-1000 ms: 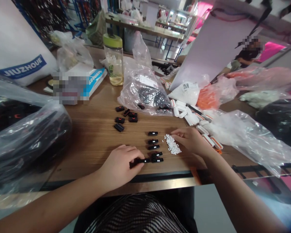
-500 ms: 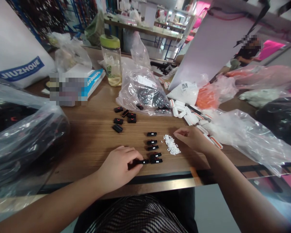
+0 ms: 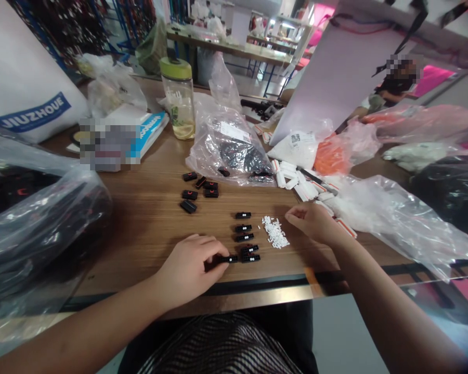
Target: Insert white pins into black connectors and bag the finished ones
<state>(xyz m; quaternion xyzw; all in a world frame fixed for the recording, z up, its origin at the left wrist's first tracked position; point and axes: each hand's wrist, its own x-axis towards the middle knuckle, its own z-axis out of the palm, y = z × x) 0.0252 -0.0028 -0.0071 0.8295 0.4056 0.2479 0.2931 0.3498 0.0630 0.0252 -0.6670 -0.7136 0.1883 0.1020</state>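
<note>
My left hand (image 3: 195, 264) pinches a black connector housing (image 3: 231, 259) between thumb and fingers, low over the table; one white dot shows on its face. Just right of it, several similar black housings (image 3: 244, 237) lie in a loose column, each with white dots. Beside them is a small heap of tiny white pegs (image 3: 275, 233), with one stray peg to its left. My right hand (image 3: 310, 220) hovers to the right of the heap, thumb and fingertips pressed together. Whether a peg is between them is too small to tell. Farther back lie several more black housings (image 3: 189, 195).
A clear plastic bag (image 3: 210, 140) of black parts and a green-lidded bottle (image 3: 177, 98) stand behind. White labelled pieces (image 3: 304, 188) and clear bags (image 3: 398, 223) crowd the right. A large open bag (image 3: 89, 192) is on the left. A person (image 3: 398, 83) sits at far right.
My right hand has shifted slightly to the right, away from the white pegs. My left hand keeps its pinch on the black connector housing, almost unmoved.
</note>
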